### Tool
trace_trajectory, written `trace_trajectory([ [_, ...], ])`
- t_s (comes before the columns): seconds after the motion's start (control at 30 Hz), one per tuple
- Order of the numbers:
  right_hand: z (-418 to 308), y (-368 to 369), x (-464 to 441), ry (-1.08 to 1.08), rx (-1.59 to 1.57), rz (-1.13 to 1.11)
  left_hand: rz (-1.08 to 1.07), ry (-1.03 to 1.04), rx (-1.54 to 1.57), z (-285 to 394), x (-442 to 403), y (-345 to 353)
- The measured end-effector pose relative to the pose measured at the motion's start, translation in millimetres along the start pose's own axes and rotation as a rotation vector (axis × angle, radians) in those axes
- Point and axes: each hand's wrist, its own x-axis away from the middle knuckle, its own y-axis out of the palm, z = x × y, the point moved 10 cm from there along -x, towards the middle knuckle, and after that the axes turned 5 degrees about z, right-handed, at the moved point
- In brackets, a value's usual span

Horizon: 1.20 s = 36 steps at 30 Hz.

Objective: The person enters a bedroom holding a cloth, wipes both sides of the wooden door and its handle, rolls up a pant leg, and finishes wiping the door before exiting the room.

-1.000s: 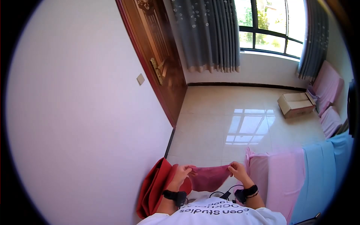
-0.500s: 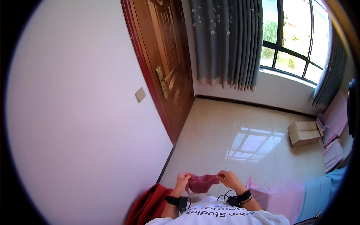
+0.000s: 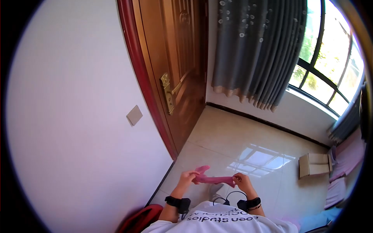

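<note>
A dusky pink cloth [image 3: 215, 179] is stretched as a narrow band between my two hands in front of my white shirt. My left hand [image 3: 189, 177] pinches its left part, and a loose flap sticks up beyond those fingers. At the other end, my right hand [image 3: 241, 181] grips the cloth, with a short corner hanging below. What kind of item the cloth is cannot be made out. Both wrists wear black straps with small boxes and cables.
A wooden door [image 3: 175, 77] and white wall [image 3: 70, 116] stand to the left. Red fabric [image 3: 142, 219] lies at lower left. An open cardboard box [image 3: 314, 165] sits on the tiled floor at right, near pink fabric [image 3: 336, 192]. Grey curtains [image 3: 256, 54] hang by the window.
The cloth has gone from a wide, sagging piece to a taut narrow band, with a flap now up at its left. My hands have moved slightly apart. The view has shifted and turned.
</note>
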Motion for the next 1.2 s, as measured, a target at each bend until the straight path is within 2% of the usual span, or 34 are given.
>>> trace_trajectory([
  [0.1,14.0,16.4,-79.3,-0.009,-0.079,-0.137,0.195,-0.036,0.059,-9.3,-25.7,-47.8],
  [0.17,18.5,18.5,-147.1,-0.038,-0.165,-0.122,0.451,-0.025,0.135,-6.3,-34.4,-87.6],
  [0.23,19.4,32.3,-218.0,-0.107,-0.207,-0.142,0.560,0.016,0.144,14.8,-45.6,-103.9],
  [0.3,-14.1,30.7,-285.3,-0.321,-0.106,-0.027,0.667,0.030,0.151,23.0,-50.1,-115.2],
  [0.37,-50.9,46.7,-346.8,-0.425,0.012,0.029,0.729,0.052,0.082,32.7,-67.8,-128.5],
  [0.43,-101.0,75.5,-386.2,-0.674,0.097,0.071,0.788,0.126,0.122,51.0,-78.8,-130.0],
  [0.47,-126.8,94.1,-404.3,-0.705,0.053,0.005,0.800,0.174,0.066,57.0,-85.1,-133.3],
  [0.5,-154.5,114.1,-417.2,-0.740,0.012,-0.059,0.810,0.226,0.012,64.1,-89.8,-134.3],
  [0.6,-216.7,175.4,-452.2,-0.941,0.143,0.019,0.902,0.119,0.144,64.3,-105.7,-142.6],
  [0.67,-250.7,202.3,-472.1,-1.025,0.145,0.029,0.919,0.157,0.115,75.0,-117.7,-150.8],
  [0.73,-273.0,232.1,-472.0,-1.217,0.462,0.225,0.880,0.200,0.123,95.8,-123.2,-153.3],
  [0.77,-270.0,238.6,-480.6,-1.204,0.453,0.229,0.878,0.194,0.108,93.8,-129.6,-155.8],
  [0.83,-252.4,306.0,-512.3,-1.183,0.750,-0.287,0.893,0.174,0.235,84.7,-144.0,-184.9],
  [0.87,-261.6,308.1,-519.9,-1.179,0.747,-0.268,0.847,0.183,0.280,84.3,-152.5,-190.4],
  [0.93,-252.7,318.2,-520.0,-1.158,0.849,-0.465,0.818,0.178,0.304,75.0,-167.5,-201.9],
  [1.0,-255.0,307.7,-523.5,-1.177,0.665,-0.361,0.795,0.165,0.345,66.7,-180.0,-207.3],
  [1.03,-249.8,311.4,-523.2,-1.174,0.673,-0.354,0.785,0.156,0.383,65.4,-188.8,-212.1],
  [1.1,-248.1,304.3,-528.9,-1.096,0.417,-0.278,0.789,0.103,0.441,72.1,-203.8,-214.4],
  [1.13,-240.7,310.7,-529.5,-1.084,0.426,-0.288,0.741,0.118,0.412,72.7,-211.1,-214.4],
  [1.2,-225.2,312.6,-534.7,-0.888,0.178,-0.323,0.710,0.126,0.341,72.0,-223.9,-217.3],
])
